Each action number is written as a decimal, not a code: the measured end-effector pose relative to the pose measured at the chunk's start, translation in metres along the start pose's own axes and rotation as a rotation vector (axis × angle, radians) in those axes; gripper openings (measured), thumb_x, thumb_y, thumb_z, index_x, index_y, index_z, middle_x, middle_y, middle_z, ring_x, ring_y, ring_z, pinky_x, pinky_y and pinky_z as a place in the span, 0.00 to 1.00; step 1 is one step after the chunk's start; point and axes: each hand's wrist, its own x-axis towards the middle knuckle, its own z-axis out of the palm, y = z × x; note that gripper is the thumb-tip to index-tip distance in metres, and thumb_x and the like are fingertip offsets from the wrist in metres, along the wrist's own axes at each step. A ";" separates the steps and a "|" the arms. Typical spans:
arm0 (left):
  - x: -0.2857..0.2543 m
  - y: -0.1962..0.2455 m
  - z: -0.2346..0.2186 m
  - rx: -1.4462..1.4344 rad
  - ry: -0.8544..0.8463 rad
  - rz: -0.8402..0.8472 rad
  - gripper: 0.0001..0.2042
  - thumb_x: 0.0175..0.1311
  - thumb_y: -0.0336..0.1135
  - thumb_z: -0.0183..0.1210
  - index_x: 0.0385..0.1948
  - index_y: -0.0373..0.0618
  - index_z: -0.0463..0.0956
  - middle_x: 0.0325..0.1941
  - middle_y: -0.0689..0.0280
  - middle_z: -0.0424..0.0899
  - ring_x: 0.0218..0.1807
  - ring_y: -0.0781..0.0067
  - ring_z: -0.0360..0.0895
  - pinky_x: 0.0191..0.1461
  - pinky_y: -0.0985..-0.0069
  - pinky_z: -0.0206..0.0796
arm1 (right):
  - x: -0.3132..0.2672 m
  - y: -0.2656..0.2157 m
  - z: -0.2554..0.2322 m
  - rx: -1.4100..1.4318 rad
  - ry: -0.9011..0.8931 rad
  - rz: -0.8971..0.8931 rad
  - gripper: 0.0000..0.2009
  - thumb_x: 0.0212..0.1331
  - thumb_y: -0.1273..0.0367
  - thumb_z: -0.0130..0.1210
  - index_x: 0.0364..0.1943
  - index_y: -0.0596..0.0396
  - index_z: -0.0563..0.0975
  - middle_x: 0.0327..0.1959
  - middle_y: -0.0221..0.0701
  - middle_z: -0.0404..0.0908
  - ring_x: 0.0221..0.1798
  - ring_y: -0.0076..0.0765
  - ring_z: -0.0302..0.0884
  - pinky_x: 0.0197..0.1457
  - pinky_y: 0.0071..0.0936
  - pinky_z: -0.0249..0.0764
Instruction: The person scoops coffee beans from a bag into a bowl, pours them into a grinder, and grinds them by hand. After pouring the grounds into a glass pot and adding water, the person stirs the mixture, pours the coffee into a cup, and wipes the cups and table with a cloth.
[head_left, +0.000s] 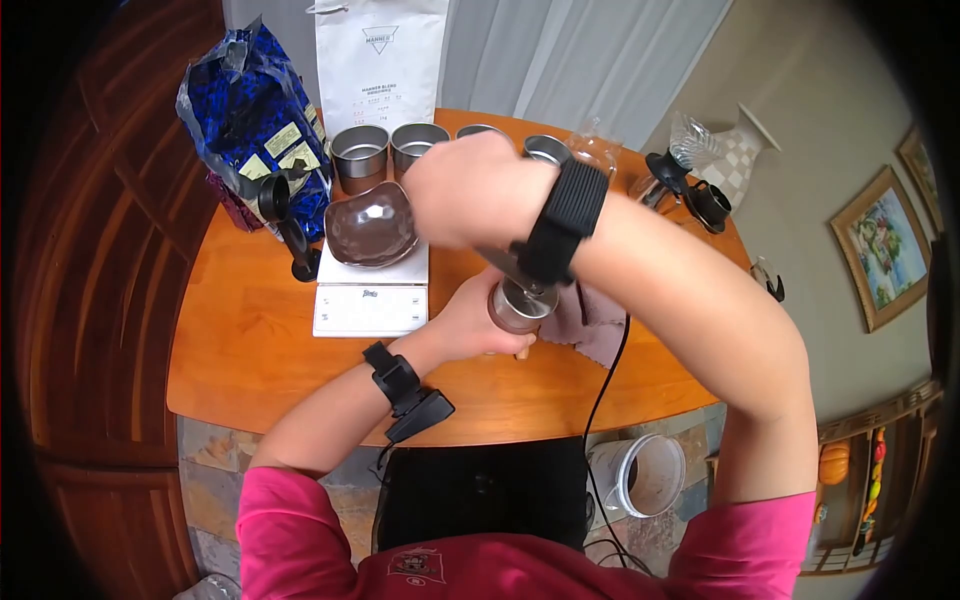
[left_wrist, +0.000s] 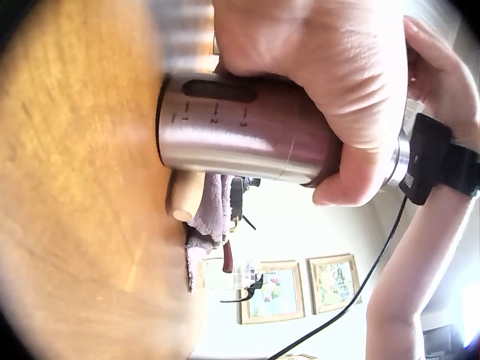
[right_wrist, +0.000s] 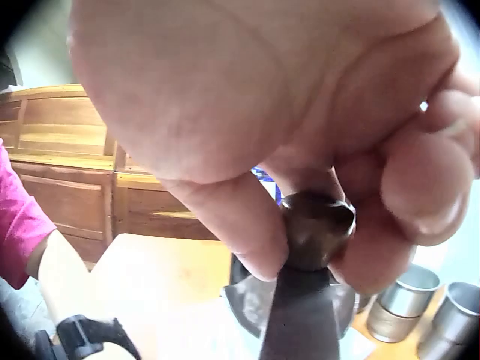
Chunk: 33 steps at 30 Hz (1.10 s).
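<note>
A steel hand coffee grinder [left_wrist: 240, 139] with a dark slot and marks 1, 2, 3 on its side stands on the table in the left wrist view. My left hand [head_left: 468, 318] grips its upper body, the thumb wrapped round it. My right hand [head_left: 478, 190] is raised over the table, blurred in the head view. Its fingers pinch the dark knob [right_wrist: 311, 229] on the end of the grinder's crank arm [right_wrist: 301, 315]. Left of the grinder, a dark glossy dish [head_left: 365, 230] rests on a white scale [head_left: 370, 315].
Several metal cups [head_left: 358, 150] line the back, before a white bag [head_left: 380, 60] and a blue bag [head_left: 245, 110]. A greyish cloth [head_left: 600, 335] lies right of the grinder. A black cable [head_left: 605, 390] crosses the table edge above a white bucket [head_left: 655, 475].
</note>
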 end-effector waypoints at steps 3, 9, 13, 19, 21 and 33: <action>-0.005 0.004 0.002 0.005 0.102 0.070 0.35 0.37 0.29 0.68 0.52 0.40 0.61 0.44 0.64 0.74 0.49 0.75 0.72 0.52 0.76 0.64 | 0.007 0.034 0.008 0.040 -0.037 0.141 0.09 0.45 0.69 0.47 0.24 0.58 0.78 0.24 0.39 0.78 0.31 0.45 0.77 0.32 0.35 0.73; -0.002 0.003 0.003 -0.019 0.043 0.113 0.31 0.40 0.23 0.63 0.51 0.40 0.60 0.38 0.61 0.75 0.31 0.75 0.77 0.36 0.75 0.71 | -0.018 0.116 0.059 0.124 0.059 -0.062 0.10 0.57 0.69 0.44 0.29 0.62 0.75 0.29 0.40 0.75 0.36 0.42 0.73 0.40 0.28 0.68; 0.000 -0.001 0.002 0.078 0.009 0.146 0.32 0.38 0.26 0.65 0.51 0.40 0.62 0.41 0.62 0.74 0.40 0.73 0.75 0.46 0.74 0.68 | -0.054 0.118 0.066 0.854 0.110 -0.186 0.07 0.53 0.67 0.56 0.31 0.56 0.75 0.27 0.26 0.69 0.34 0.24 0.65 0.39 0.23 0.64; 0.000 0.001 0.004 0.171 0.015 0.162 0.32 0.37 0.28 0.66 0.50 0.40 0.63 0.44 0.64 0.74 0.48 0.73 0.71 0.54 0.75 0.62 | -0.071 0.117 0.056 0.856 0.057 -0.226 0.15 0.41 0.66 0.68 0.30 0.53 0.74 0.30 0.20 0.69 0.31 0.20 0.61 0.35 0.19 0.61; 0.000 -0.002 0.003 0.158 0.020 0.176 0.32 0.37 0.28 0.66 0.50 0.40 0.63 0.43 0.63 0.74 0.47 0.73 0.72 0.52 0.75 0.64 | -0.069 0.118 0.061 0.840 0.091 -0.217 0.17 0.39 0.64 0.69 0.30 0.53 0.73 0.29 0.21 0.68 0.30 0.19 0.60 0.34 0.18 0.60; -0.003 -0.001 -0.001 -0.032 0.039 0.087 0.33 0.42 0.23 0.64 0.54 0.41 0.57 0.37 0.62 0.75 0.31 0.74 0.78 0.32 0.79 0.70 | -0.113 0.098 0.117 0.874 0.479 0.113 0.18 0.41 0.60 0.67 0.26 0.59 0.72 0.18 0.28 0.68 0.23 0.23 0.62 0.27 0.22 0.62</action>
